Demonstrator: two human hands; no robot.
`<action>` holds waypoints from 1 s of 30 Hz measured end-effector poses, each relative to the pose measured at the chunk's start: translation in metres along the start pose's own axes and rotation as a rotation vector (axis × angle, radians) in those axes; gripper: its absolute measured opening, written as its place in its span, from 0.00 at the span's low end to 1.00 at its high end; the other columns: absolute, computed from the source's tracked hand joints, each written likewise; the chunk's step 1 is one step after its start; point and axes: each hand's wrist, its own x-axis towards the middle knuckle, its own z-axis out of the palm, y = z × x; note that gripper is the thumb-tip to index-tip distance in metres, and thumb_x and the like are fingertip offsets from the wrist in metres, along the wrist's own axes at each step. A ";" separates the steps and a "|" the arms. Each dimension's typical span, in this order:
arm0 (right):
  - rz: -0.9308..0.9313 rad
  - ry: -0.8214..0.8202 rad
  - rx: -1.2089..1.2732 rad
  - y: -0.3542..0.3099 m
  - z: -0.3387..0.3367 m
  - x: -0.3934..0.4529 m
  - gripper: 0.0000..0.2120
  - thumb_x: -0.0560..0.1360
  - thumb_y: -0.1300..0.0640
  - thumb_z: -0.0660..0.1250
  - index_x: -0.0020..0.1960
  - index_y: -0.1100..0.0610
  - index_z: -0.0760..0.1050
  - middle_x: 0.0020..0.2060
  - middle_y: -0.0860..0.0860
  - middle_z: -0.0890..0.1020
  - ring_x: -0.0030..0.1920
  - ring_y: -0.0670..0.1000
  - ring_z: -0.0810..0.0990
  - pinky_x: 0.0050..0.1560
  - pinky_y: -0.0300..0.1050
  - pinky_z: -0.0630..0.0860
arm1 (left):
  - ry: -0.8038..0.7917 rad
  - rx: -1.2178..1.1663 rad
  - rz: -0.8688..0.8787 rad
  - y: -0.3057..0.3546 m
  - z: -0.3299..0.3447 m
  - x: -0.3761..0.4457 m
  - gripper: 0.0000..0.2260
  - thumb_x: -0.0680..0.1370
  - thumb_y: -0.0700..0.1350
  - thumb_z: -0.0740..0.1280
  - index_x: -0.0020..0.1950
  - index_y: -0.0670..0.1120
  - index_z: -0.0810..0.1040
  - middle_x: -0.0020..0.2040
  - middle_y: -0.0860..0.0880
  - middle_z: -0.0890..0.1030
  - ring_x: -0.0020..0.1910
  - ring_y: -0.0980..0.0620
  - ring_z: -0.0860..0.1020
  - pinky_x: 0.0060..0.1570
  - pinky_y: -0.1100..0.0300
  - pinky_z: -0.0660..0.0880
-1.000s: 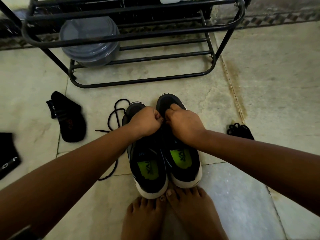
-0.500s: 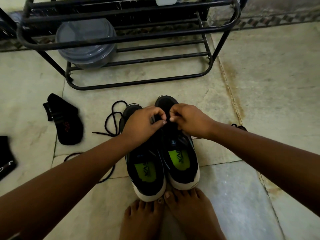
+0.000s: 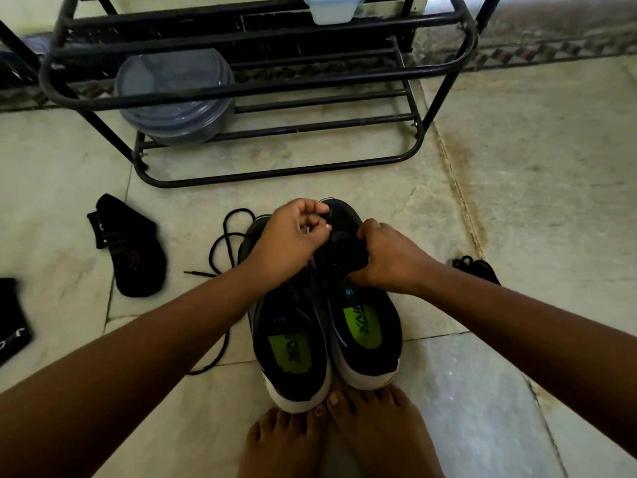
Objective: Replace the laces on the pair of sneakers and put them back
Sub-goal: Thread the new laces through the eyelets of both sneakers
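Observation:
Two black sneakers with white soles and green insoles stand side by side on the floor, the left sneaker (image 3: 289,353) and the right sneaker (image 3: 368,332). My left hand (image 3: 293,236) hovers over the toe area of the right one, fingers curled, pinching a black lace. My right hand (image 3: 386,257) grips the right sneaker's lacing area at the tongue. A loose black lace (image 3: 224,243) loops on the floor left of the shoes. A bundled black lace (image 3: 475,269) lies to the right, partly behind my right forearm.
A black metal shoe rack (image 3: 275,139) stands just beyond the sneakers, holding a stack of grey plastic containers (image 3: 172,98) and a pale tub (image 3: 332,8). A black sock (image 3: 134,250) and another dark item (image 3: 12,319) lie at left. My bare feet (image 3: 337,436) touch the heels.
My left hand rose and moved toward the toe of the right sneaker, drawing lace. My right hand shifted back onto the tongue area.

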 end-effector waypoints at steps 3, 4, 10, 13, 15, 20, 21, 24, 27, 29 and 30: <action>0.015 0.002 -0.041 -0.003 0.000 -0.001 0.31 0.66 0.52 0.74 0.63 0.59 0.65 0.56 0.56 0.73 0.54 0.55 0.76 0.47 0.44 0.73 | 0.056 -0.171 0.018 0.019 -0.004 0.004 0.07 0.77 0.35 0.65 0.49 0.45 0.79 0.40 0.52 0.81 0.37 0.62 0.80 0.39 0.72 0.74; 0.017 0.019 -0.047 -0.004 0.001 -0.001 0.29 0.67 0.52 0.73 0.63 0.60 0.66 0.55 0.56 0.74 0.53 0.55 0.76 0.46 0.44 0.73 | 0.080 -0.218 0.022 0.025 -0.005 0.006 0.06 0.77 0.34 0.64 0.49 0.43 0.79 0.38 0.54 0.81 0.34 0.63 0.79 0.35 0.74 0.72; 0.025 0.153 -0.009 -0.002 -0.001 0.007 0.10 0.71 0.58 0.67 0.52 0.60 0.75 0.42 0.53 0.79 0.43 0.54 0.79 0.35 0.41 0.71 | 0.055 -0.266 -0.014 0.030 0.008 0.005 0.03 0.77 0.42 0.67 0.47 0.44 0.80 0.41 0.49 0.83 0.39 0.58 0.81 0.43 0.66 0.77; 0.006 0.175 0.175 0.009 -0.001 0.010 0.07 0.72 0.62 0.68 0.49 0.58 0.81 0.42 0.53 0.82 0.42 0.51 0.80 0.39 0.38 0.74 | -0.051 -0.104 -0.073 0.005 0.019 0.000 0.02 0.76 0.41 0.69 0.45 0.45 0.81 0.43 0.47 0.84 0.44 0.54 0.81 0.52 0.58 0.76; 0.013 0.183 0.372 0.017 0.002 0.006 0.07 0.72 0.64 0.68 0.47 0.57 0.82 0.41 0.50 0.83 0.40 0.47 0.80 0.39 0.33 0.75 | -0.063 -0.014 -0.116 -0.007 0.023 -0.002 0.02 0.75 0.41 0.71 0.46 0.45 0.82 0.42 0.47 0.84 0.43 0.53 0.81 0.51 0.59 0.77; 0.049 0.168 0.594 0.028 0.008 0.005 0.05 0.73 0.65 0.69 0.43 0.58 0.82 0.36 0.50 0.83 0.37 0.46 0.80 0.38 0.34 0.76 | -0.049 0.243 -0.086 -0.010 0.028 0.000 0.02 0.72 0.43 0.73 0.41 0.48 0.81 0.37 0.48 0.83 0.38 0.54 0.81 0.39 0.66 0.75; 0.051 0.160 0.606 0.029 0.008 0.006 0.05 0.73 0.66 0.69 0.44 0.58 0.82 0.37 0.51 0.83 0.38 0.46 0.81 0.40 0.37 0.77 | -0.065 0.279 -0.073 -0.010 0.029 0.001 0.02 0.72 0.43 0.73 0.40 0.48 0.81 0.36 0.48 0.83 0.37 0.54 0.81 0.39 0.65 0.75; 0.048 0.135 0.638 0.031 0.008 0.007 0.05 0.73 0.66 0.69 0.44 0.59 0.82 0.38 0.54 0.84 0.41 0.51 0.82 0.45 0.42 0.80 | -0.079 0.338 -0.062 -0.011 0.031 0.004 0.05 0.73 0.43 0.72 0.38 0.51 0.81 0.33 0.52 0.81 0.33 0.58 0.79 0.37 0.67 0.74; 0.027 0.134 0.635 0.033 0.008 0.007 0.04 0.73 0.65 0.69 0.44 0.59 0.82 0.38 0.53 0.83 0.40 0.50 0.82 0.43 0.41 0.80 | -0.054 0.355 -0.067 -0.013 0.035 0.005 0.04 0.73 0.44 0.71 0.38 0.50 0.81 0.34 0.52 0.82 0.35 0.58 0.79 0.37 0.67 0.74; 0.025 0.142 0.634 0.033 0.008 0.007 0.04 0.73 0.65 0.69 0.44 0.59 0.82 0.37 0.52 0.83 0.39 0.50 0.82 0.42 0.41 0.80 | -0.037 0.322 -0.092 -0.015 0.036 0.005 0.04 0.73 0.44 0.71 0.39 0.50 0.81 0.35 0.52 0.82 0.36 0.57 0.80 0.39 0.65 0.76; 0.024 0.149 0.632 0.034 0.009 0.007 0.04 0.73 0.65 0.69 0.44 0.59 0.82 0.37 0.53 0.83 0.39 0.51 0.83 0.42 0.41 0.81 | -0.032 0.301 -0.105 -0.016 0.036 0.005 0.04 0.73 0.44 0.71 0.39 0.50 0.82 0.35 0.52 0.82 0.37 0.58 0.81 0.40 0.64 0.76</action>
